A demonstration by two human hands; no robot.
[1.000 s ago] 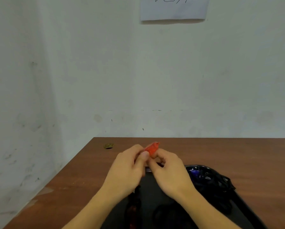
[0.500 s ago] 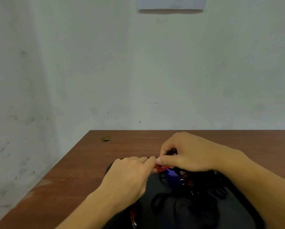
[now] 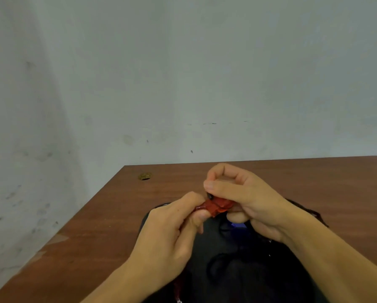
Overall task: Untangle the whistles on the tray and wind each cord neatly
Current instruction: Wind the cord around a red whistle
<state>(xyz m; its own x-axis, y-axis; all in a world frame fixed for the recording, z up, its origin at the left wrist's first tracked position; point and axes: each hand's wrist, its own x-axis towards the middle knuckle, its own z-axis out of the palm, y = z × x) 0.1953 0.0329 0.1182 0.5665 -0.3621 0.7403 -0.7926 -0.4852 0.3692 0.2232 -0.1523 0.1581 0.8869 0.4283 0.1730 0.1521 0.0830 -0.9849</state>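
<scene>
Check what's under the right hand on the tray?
A bit of blue whistle and dark cord show on the black tray under the right hand. The rest is covered.

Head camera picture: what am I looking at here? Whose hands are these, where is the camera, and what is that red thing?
No machine here: a person wears a camera on the head, looking forward and down, so you see their own two hands. The left hand and right hand together pinch a red whistle above a black tray. The tray sits on a brown wooden table against a pale wall. On the tray lie dark tangled cords and something blue, partly hidden, probably another whistle.
</scene>
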